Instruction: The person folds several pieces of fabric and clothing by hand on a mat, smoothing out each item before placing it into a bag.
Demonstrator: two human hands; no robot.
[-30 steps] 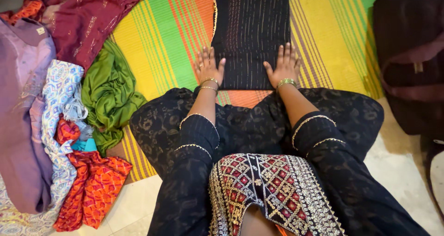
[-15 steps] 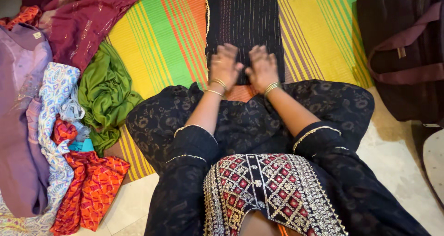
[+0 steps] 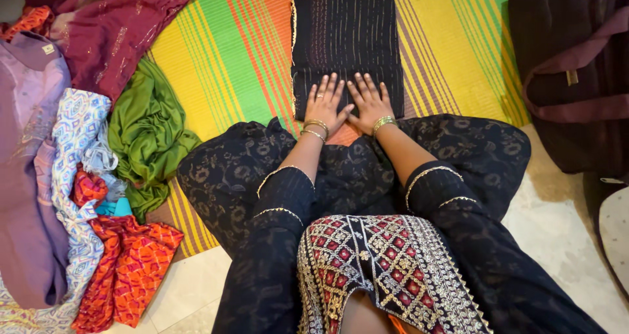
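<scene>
Green cloth [image 3: 149, 134], maroon fabric [image 3: 111, 26], dark bag [image 3: 570, 72].

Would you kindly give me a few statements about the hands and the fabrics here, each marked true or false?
1. Both hands lie flat on the folded black cloth. True: left hand, right hand.
2. The black cloth rests on bare tile. False: it lies on the striped mat.
3. The green cloth is left of the hands. True.
4. The right hand grips the dark bag. False: the bag sits apart, untouched.
5. The fingers are curled into fists. False: they are spread flat.
</scene>
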